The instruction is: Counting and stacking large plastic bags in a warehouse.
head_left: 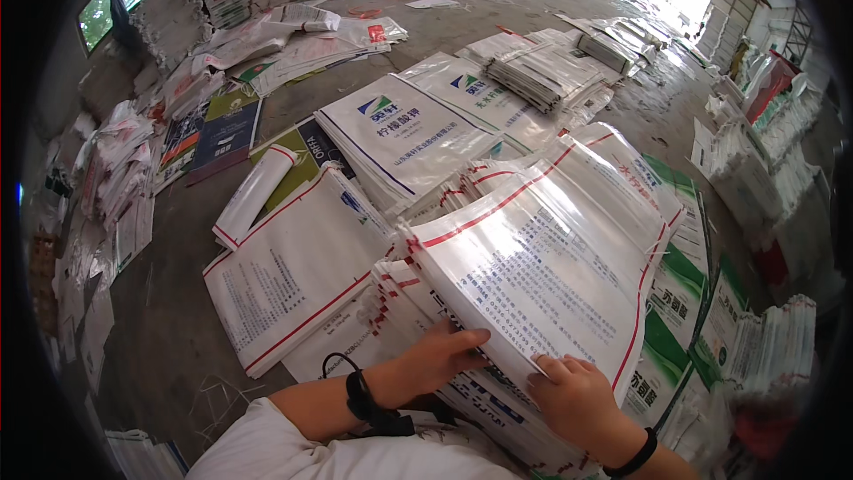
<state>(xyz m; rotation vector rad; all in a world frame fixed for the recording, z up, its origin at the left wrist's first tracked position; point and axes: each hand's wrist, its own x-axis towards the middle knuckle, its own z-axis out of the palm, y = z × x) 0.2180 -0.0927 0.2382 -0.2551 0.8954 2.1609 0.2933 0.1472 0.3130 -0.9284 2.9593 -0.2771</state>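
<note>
Head cam: 1 stack of glossy white plastic sacks w/ red edge lines (542, 258), right in front of person. 2 bare hands at near edge: L hand (437, 357) thumb apart from fingers, R hand (576, 396) fingers bent; can't tell if either pinches. 2 black wristbands (360, 396), 1 ea. wrist.

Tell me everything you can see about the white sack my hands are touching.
The white sack is glossy, seemingly plastic, with blue printed lines and red stripes along its far-left and right sides. It looks empty and flattened, its surface gently bowed and catching light. It lies atop a stack of sacks. The left hand and right hand touch its near edge.
</note>
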